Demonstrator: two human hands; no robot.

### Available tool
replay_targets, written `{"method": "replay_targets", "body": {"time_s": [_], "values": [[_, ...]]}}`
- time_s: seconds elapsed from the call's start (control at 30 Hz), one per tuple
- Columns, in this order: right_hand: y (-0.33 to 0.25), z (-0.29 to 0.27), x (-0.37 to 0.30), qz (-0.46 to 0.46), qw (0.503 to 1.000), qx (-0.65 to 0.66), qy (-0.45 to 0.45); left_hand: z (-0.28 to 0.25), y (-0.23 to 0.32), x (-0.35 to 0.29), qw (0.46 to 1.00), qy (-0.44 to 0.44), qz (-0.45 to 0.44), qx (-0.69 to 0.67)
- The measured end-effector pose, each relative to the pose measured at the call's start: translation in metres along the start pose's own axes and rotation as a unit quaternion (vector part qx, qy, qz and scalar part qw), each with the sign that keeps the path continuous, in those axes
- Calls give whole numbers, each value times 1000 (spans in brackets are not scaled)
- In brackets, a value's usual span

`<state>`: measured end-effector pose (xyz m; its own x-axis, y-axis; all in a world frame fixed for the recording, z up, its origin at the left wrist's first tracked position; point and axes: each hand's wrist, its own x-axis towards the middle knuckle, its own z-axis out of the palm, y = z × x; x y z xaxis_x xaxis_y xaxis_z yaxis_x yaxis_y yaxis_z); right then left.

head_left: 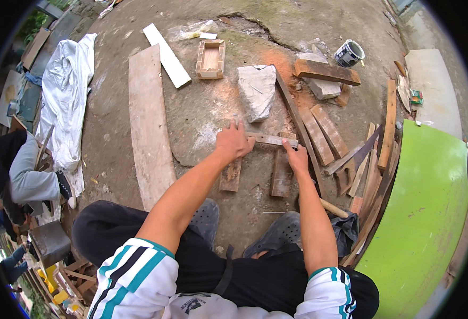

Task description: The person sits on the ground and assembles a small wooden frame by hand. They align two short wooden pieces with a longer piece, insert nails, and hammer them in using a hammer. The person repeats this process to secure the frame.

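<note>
A short flat wooden strip (270, 139) spans crosswise between my hands. My left hand (233, 142) is closed over its left end, fingers pointing away and thumb along the strip; the grip underneath is hidden. At the other end, my right hand (297, 157) pinches the strip, its thumb on top. Beneath the strip lie two short boards, a left board (230, 178) partly covered by my left hand and a right board (281, 175). A thin nail-like piece (274, 212) rests on the ground between my feet.
Beyond my hands sits a concrete block (257, 95), with a wooden box (210, 59) farther off. A long plank (150, 122) lies left. Handsaw (345, 178), wood pieces (319, 135), a can (349, 53) and a green panel (415, 212) are right. Another person (26, 165) sits far left.
</note>
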<state>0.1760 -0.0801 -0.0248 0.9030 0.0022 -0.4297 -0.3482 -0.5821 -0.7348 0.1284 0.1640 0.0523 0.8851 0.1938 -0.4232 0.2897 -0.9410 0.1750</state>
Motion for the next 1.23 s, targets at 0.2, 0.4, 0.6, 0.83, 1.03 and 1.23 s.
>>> {"method": "replay_targets", "body": {"time_s": [0.2, 0.4, 0.6, 0.83, 1.03, 1.23], "values": [[-6, -7, -3, 11, 999, -49, 0, -12, 6, -4, 997, -72, 13, 6], [-17, -9, -5, 14, 997, -67, -24, 19, -1, 5, 999, 10, -5, -33], [-11, -3, 0, -16, 998, -58, -14, 20, -6, 9, 999, 11, -3, -39], [-25, 37, 1, -62, 994, -91, 2, 2, -40, -3, 998, -2, -45, -44], [-18, 49, 2, -94, 992, -86, 25, 0, -49, -6, 997, -11, -61, -54], [-21, 46, -3, -93, 993, -78, 4, -11, -61, 0, 991, -116, -39, -53]]}}
